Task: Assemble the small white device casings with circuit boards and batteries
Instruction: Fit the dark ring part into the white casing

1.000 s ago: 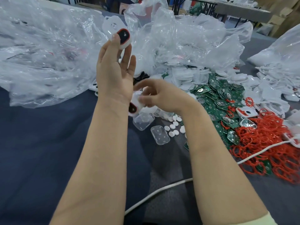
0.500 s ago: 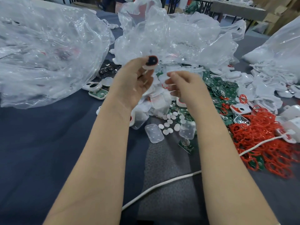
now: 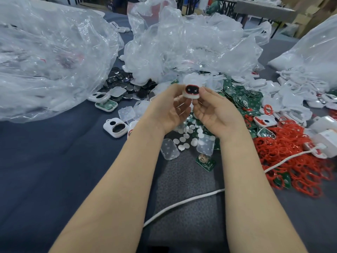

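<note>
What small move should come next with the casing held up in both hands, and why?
Probably press it shut with both thumbs: the left hand and right hand each pinch a side of the white casing, whose red-ringed dark window faces the camera.

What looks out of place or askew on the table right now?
One circuit board lies alone, nearer than the green pile of boards. A white cable runs across the work area under the right forearm. The casing held by the left hand and right hand looks undamaged.
</note>
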Tool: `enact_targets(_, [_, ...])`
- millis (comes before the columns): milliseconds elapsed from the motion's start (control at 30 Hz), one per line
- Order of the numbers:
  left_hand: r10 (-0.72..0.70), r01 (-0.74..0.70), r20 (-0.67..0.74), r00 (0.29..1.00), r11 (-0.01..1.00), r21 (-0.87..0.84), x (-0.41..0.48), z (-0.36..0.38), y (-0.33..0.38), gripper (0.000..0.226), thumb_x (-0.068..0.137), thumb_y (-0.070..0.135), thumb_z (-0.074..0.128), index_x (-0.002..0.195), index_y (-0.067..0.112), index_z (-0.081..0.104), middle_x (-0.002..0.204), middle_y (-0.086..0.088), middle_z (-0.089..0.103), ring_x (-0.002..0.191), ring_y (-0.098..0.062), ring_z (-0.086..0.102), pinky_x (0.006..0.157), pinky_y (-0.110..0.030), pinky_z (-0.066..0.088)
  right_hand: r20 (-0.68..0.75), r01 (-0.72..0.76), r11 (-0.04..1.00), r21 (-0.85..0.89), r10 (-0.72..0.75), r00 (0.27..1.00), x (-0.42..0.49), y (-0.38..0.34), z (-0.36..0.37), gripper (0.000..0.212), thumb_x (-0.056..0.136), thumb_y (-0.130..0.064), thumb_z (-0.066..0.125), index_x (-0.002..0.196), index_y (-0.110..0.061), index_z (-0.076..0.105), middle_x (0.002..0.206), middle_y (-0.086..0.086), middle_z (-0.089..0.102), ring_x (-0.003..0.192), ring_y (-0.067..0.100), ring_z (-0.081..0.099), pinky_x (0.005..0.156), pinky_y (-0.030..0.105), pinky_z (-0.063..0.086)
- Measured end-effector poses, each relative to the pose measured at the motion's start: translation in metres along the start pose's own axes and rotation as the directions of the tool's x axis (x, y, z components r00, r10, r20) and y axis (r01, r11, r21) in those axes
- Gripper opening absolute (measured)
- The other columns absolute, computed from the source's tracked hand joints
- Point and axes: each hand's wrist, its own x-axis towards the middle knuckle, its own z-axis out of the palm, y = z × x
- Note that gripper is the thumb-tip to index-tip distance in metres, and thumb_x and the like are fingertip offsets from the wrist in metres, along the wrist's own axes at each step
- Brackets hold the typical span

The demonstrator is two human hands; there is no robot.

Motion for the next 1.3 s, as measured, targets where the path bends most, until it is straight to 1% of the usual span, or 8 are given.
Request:
enact_targets(167, [0.08, -0.08, -0.009, 0.997, 0.996, -0.047, -0.002, 0.013, -0.013, 0.016, 0.094, 0.016, 0.058, 0.08, 0.01, 0.061, 0.053, 0.005, 0.062, 0.048, -0.004, 0.057, 0.055, -0.017, 0.047, -0.054, -0.011, 0.996, 0.085, 0.016, 0.998, 0.004, 0.004, 0.0, 0.008, 0.092, -0.015, 0.057, 0.089, -0.009, 0.062, 0.065, 0.0, 0.063, 0.053, 0.006, 0.053, 0.05, 0.016, 0.049])
enact_targets(300, [0.113, -0.116, -0.033, 0.993, 0.988, -0.099, 0.001, 0.015, -0.02, 0.015, 0.097, 0.013, 0.052, 0.085, 0.009, 0.059, 0.053, 0.006, 0.062, 0.044, -0.001, 0.056, 0.045, -0.015, 0.047, -0.069, -0.005, 0.992, 0.124, 0.014, 0.998, 0.006, 0.007, 0.002, 0.011, 0.094, -0.012, 0.054, 0.086, -0.005, 0.06, 0.059, 0.0, 0.06, 0.047, 0.005, 0.047, 0.043, 0.013, 0.042])
enact_targets(400, [0.112, -0.121, -0.074, 0.991, 0.985, -0.127, 0.005, 0.016, -0.022, 0.007, 0.098, 0.014, 0.051, 0.103, 0.011, 0.055, 0.068, 0.003, 0.06, 0.046, 0.0, 0.055, 0.046, -0.013, 0.046, -0.087, 0.011, 0.994, 0.106, -0.002, 0.996, 0.007, 0.007, 0.003, 0.013, 0.094, -0.008, 0.054, 0.085, -0.004, 0.061, 0.063, 0.002, 0.062, 0.043, 0.004, 0.046, 0.042, 0.012, 0.04])
enact_targets(533, [0.086, -0.098, -0.075, 0.993, 0.981, -0.167, 0.005, 0.014, -0.021, 0.008, 0.098, 0.014, 0.052, 0.092, 0.013, 0.057, 0.055, 0.006, 0.06, 0.046, 0.0, 0.055, 0.044, -0.013, 0.045, -0.104, 0.015, 0.996, 0.089, -0.005, 0.995, 0.007, 0.007, 0.002, 0.01, 0.093, -0.007, 0.056, 0.087, -0.003, 0.062, 0.066, 0.005, 0.063, 0.044, 0.005, 0.049, 0.043, 0.013, 0.043])
enact_targets(833, [0.074, -0.082, -0.047, 0.996, 0.98, -0.183, 0.004, 0.013, -0.018, 0.01, 0.097, 0.014, 0.054, 0.087, 0.013, 0.059, 0.055, 0.006, 0.063, 0.052, -0.003, 0.054, 0.047, -0.014, 0.045, -0.082, 0.008, 0.993, 0.121, 0.002, 0.997, 0.005, 0.005, 0.001, 0.009, 0.093, -0.007, 0.056, 0.089, -0.002, 0.063, 0.063, 0.004, 0.066, 0.047, 0.005, 0.056, 0.05, 0.013, 0.049])
enact_targets(1133, [0.127, -0.13, -0.032, 0.991, 0.979, -0.155, 0.003, 0.01, -0.015, 0.008, 0.093, 0.009, 0.059, 0.087, 0.015, 0.058, 0.07, 0.002, 0.066, 0.057, -0.007, 0.06, 0.058, -0.017, 0.05, -0.186, 0.082, 0.993, -0.082, -0.096, 0.978, 0.003, 0.004, 0.008, 0.007, 0.094, -0.008, 0.057, 0.092, -0.009, 0.063, 0.07, 0.001, 0.066, 0.052, 0.006, 0.057, 0.049, 0.015, 0.048])
enact_targets(1200, [0.213, -0.216, -0.052, 0.976, 0.974, -0.062, 0.004, 0.011, -0.015, 0.011, 0.095, 0.009, 0.056, 0.086, 0.015, 0.058, 0.071, 0.002, 0.065, 0.06, -0.007, 0.06, 0.061, -0.018, 0.051, -0.201, 0.096, 0.989, -0.111, -0.116, 0.973, 0.003, 0.004, 0.01, 0.006, 0.093, -0.009, 0.059, 0.092, -0.01, 0.065, 0.068, -0.002, 0.067, 0.054, 0.006, 0.059, 0.051, 0.015, 0.049])
enact_targets(1300, [0.405, -0.384, -0.048, 0.913, 0.893, 0.236, 0.007, 0.011, -0.016, 0.012, 0.096, 0.01, 0.054, 0.086, 0.016, 0.058, 0.079, -0.001, 0.064, 0.07, -0.012, 0.062, 0.073, -0.022, 0.055, -0.165, 0.121, 0.986, -0.112, -0.139, 0.976, 0.002, 0.005, 0.011, 0.006, 0.093, -0.009, 0.059, 0.096, -0.009, 0.064, 0.072, -0.002, 0.071, 0.063, 0.008, 0.065, 0.058, 0.015, 0.051])
